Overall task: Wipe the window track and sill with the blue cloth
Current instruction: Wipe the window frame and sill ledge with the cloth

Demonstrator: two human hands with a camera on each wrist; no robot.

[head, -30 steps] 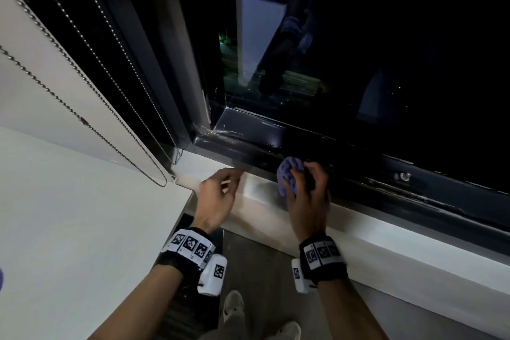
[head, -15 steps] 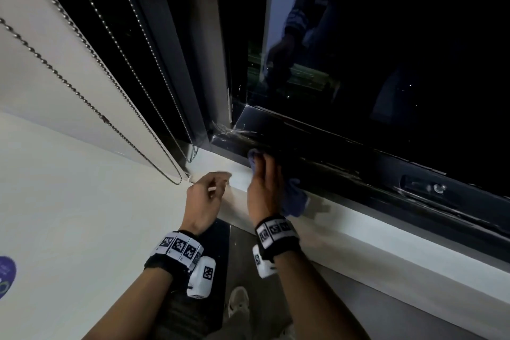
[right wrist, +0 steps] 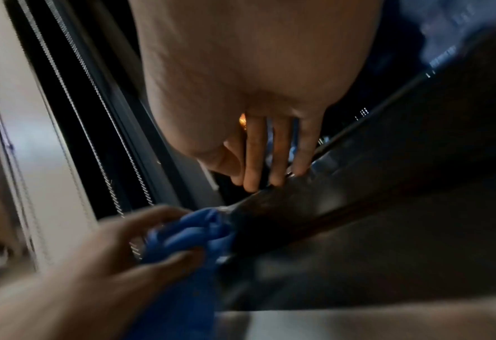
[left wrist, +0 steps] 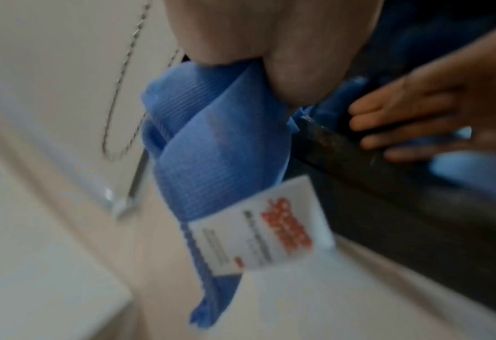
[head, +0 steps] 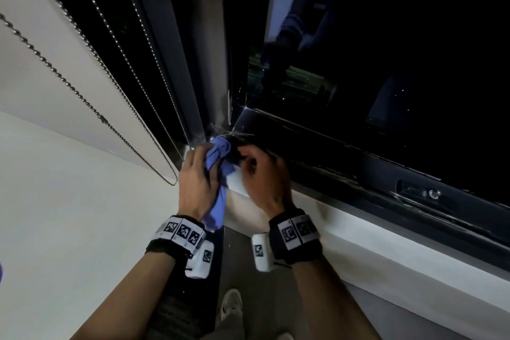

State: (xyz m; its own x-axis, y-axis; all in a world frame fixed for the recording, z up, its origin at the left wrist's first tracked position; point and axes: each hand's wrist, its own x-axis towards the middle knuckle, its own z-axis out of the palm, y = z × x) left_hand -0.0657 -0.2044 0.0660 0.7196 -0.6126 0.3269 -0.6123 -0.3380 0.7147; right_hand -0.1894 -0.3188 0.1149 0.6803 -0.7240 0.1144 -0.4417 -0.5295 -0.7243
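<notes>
A bead chain [head: 91,107] hung in a loop against the pale wall [head: 69,201] at the far left, with two more strands running down beside the dark window frame [head: 193,63].

Next to it, the left hand [head: 197,182] held the blue cloth [head: 218,171]. Its fingers were curled round the bunched middle of the cloth, so the grip was closed tight on the fabric. The top of the bundle was pressed into the left corner where the frame met the window track [head: 345,171], and the loose end hung down past the wrist in front of the white sill [head: 358,240]. In the left wrist view a white tag [left wrist: 265,226] was sewn to the cloth's [left wrist: 212,147] hanging end; it carried red lettering and lines of small dark print, all too blurred to read.

Just right of the cloth, the right hand [head: 265,174] was held over the near edge of the track. In the right wrist view its fingers [right wrist: 254,165] were fairly straight and close together, tips down on the dark rail; this grip was loose and held nothing.

Both wrists wore black bands [head: 296,234] with square black-and-white code markers, not legible as text.

Farther right, a small round metal fitting [head: 433,194] sat in the track, well apart from the hands. The dark glass [head: 386,50] above showed dim reflections.
</notes>
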